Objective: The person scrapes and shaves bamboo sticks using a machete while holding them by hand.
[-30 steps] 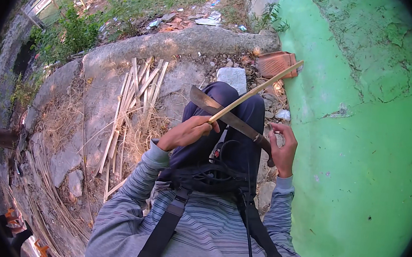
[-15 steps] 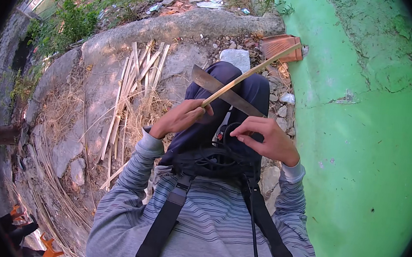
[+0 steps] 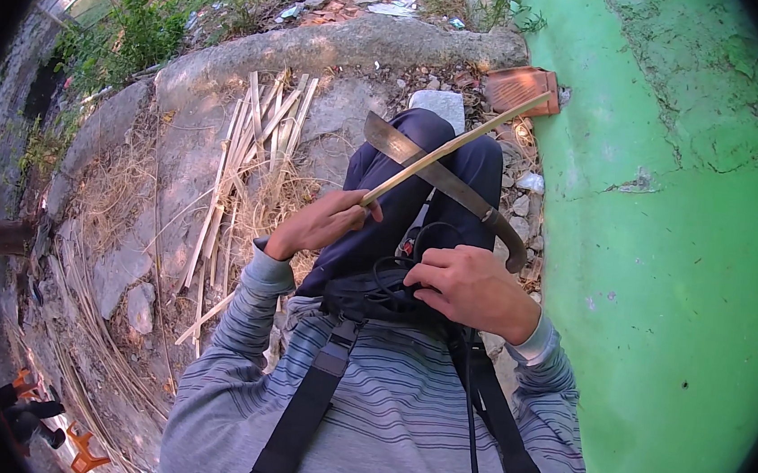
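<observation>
My left hand (image 3: 322, 222) is closed around the near end of a long, pale bamboo strip (image 3: 488, 127), which slants up and away to the right. Under the strip, a machete (image 3: 461, 190) rests across my thighs, its broad blade tip to the left and its dark curved handle to the right. Neither hand touches the machete. My right hand (image 3: 478, 290) is at my waist, fingers curled in beside a black waist pouch (image 3: 351, 294) and a looped black cable (image 3: 385, 269). What those fingers pinch, if anything, is hidden.
Split bamboo strips (image 3: 253, 135) lie in a loose pile on the ground at left, among dry shavings (image 3: 113, 182). A green wall (image 3: 661, 306) runs close along my right. Ahead are a pale block (image 3: 438, 105), a clay roof tile (image 3: 509, 90) and a low stone kerb (image 3: 323, 47).
My right hand has drawn back from near the machete handle toward my waist, leaving the handle in view. The bamboo strip's far end has dipped slightly; my left hand still holds it.
</observation>
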Demonstrator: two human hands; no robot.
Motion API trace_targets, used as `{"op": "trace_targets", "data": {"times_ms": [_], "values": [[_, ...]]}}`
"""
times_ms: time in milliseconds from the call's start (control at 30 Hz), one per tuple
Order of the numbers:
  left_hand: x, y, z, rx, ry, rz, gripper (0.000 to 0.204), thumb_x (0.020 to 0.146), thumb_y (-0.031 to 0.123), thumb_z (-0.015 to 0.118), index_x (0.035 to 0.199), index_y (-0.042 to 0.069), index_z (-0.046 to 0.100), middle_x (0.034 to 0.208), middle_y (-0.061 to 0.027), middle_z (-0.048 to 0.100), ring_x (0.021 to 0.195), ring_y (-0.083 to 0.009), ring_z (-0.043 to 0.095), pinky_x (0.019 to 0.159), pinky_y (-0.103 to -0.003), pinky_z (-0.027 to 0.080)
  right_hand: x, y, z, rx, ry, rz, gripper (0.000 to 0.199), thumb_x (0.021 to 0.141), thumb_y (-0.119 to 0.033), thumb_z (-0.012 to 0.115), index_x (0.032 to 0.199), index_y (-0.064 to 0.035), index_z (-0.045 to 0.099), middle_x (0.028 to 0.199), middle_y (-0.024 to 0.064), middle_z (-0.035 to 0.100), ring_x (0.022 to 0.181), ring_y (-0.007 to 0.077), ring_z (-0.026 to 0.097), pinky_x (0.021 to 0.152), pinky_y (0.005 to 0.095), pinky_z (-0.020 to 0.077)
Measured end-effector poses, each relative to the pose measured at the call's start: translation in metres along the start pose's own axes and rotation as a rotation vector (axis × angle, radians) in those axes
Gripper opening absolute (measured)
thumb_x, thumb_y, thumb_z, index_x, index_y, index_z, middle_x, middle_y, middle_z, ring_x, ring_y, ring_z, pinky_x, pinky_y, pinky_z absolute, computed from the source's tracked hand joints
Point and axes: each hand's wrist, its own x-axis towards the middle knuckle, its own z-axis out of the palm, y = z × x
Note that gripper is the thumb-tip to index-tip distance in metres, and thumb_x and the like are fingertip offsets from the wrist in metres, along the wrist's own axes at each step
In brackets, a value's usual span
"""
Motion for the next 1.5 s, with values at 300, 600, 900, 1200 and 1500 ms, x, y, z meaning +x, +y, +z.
{"op": "trace_targets", "data": {"times_ms": [300,600,900,1200,1500], "values": [[-0.008,-0.015,0.002,0.001,0.008,0.026,0.031,0.101,0.021,0.044,0.114,0.003,0.065,0.075,-0.0015,0.044,0.067,-0.0124,0.043,0.060,-0.031,0.038,-0.001,-0.012,0.008,-0.072,-0.054,0.028,0.014,0.086,-0.022,0.074,0.087,-0.0090,0.069,0.086,0.0063,0.063,0.080,0.0273,0.068,0.071,0.0401,0.0549],[-0.008,-0.021,0.006,-0.058,-0.064,0.044,0.028,0.104,0.019,0.044,0.111,0.000,0.063,0.076,-0.0001,0.045,0.068,-0.0108,0.042,0.060,-0.029,0.038,-0.006,-0.026,0.005,-0.018,-0.111,0.108,0.015,0.089,-0.023,0.072,0.086,-0.0080,0.072,0.080,0.0092,0.069,0.077,0.0304,0.071,0.068,0.0416,0.0558],[-0.013,-0.016,0.003,-0.055,-0.061,0.033,0.028,0.104,0.020,0.044,0.111,0.001,0.063,0.076,-0.0002,0.047,0.068,-0.0108,0.044,0.061,-0.029,0.040,-0.004,-0.032,0.010,0.038,-0.217,0.164,0.015,0.088,-0.024,0.073,0.092,-0.0098,0.074,0.081,0.0099,0.073,0.079,0.0319,0.072,0.071,0.0425,0.0568],[-0.040,0.009,0.017,0.037,-0.083,0.060,0.026,0.103,0.019,0.044,0.114,0.001,0.061,0.074,-0.0093,0.054,0.069,-0.0231,0.054,0.068,-0.038,0.046,-0.020,-0.054,0.025,-0.014,-0.196,0.216,0.016,0.084,-0.020,0.077,0.087,-0.0064,0.070,0.080,0.0122,0.072,0.079,0.0335,0.072,0.070,0.0437,0.0564],[-0.052,0.046,0.041,0.101,-0.114,0.186,0.022,0.107,0.020,0.049,0.113,0.001,0.058,0.088,-0.0148,0.063,0.079,-0.0303,0.061,0.074,-0.040,0.048,-0.030,-0.059,0.035,-0.022,-0.004,0.160,0.011,0.084,-0.016,0.074,0.085,-0.0069,0.069,0.080,0.0080,0.068,0.080,0.0293,0.070,0.069,0.0423,0.0566]]}}
